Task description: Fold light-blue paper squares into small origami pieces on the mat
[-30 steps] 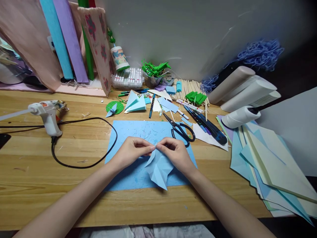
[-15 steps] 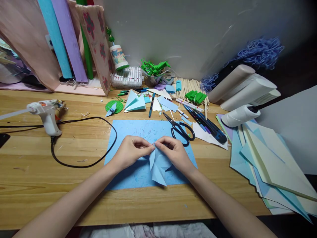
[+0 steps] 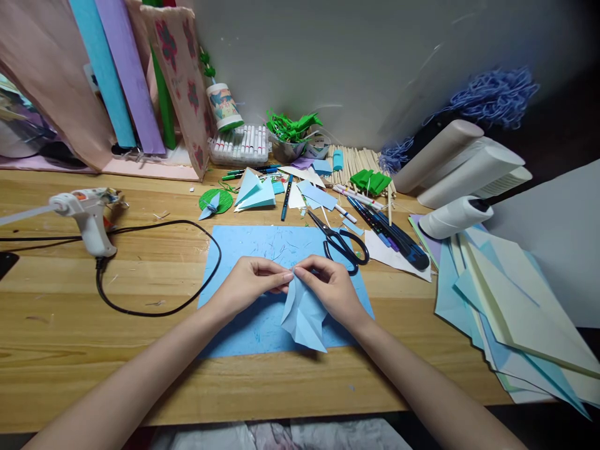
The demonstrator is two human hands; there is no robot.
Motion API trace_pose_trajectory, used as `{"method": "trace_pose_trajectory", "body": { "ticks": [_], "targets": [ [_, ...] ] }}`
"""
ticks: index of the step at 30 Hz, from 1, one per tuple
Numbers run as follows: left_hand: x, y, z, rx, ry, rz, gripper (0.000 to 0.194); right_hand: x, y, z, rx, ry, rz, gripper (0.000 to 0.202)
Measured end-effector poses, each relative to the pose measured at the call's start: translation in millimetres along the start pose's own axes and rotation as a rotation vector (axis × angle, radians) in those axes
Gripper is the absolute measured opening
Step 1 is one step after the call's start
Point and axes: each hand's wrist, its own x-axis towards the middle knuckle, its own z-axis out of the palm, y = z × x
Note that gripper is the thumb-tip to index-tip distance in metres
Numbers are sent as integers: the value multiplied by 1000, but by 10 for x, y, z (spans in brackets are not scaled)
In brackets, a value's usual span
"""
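Creased light-blue paper (image 3: 307, 319) hangs over a flat blue rectangular mat (image 3: 234, 250), its far tip pinched by thumb and fingers of the bare left hand (image 3: 248, 282) and bare right hand (image 3: 334, 284). Black-handled metal scissors (image 3: 334, 237) lie at the mat's far right corner.

Hands (image 3: 246, 284) (image 3: 332, 289) pinched, fingertips (image 3: 286, 277) close together, forearms (image 3: 162, 350) angled inward.

Creased blue paper (image 3: 304, 317) (2-handed grip (image 3: 246, 283) (image 3: 332, 287))
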Motion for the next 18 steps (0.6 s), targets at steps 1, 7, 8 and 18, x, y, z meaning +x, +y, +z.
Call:
{"method": "trace_pose_trajectory", "body": {
  "ticks": [1, 7, 8, 18],
  "targets": [
    [-2, -1, 2, 9, 8, 0, 24, -3, -4, 2, -3, 0, -3, 15],
    [-13, 0, 18, 64, 37, 18, 25, -22, -14, 14, -31, 7, -26, 15],
    [-14, 1, 21, 73, 42, 19, 26, -25, -13, 16, -38, 10, -29, 15],
    [-52, 2, 69, 157, 82, 91, 21, -8, -46, -13, -132, -75, -102, 13]
  ]
}}
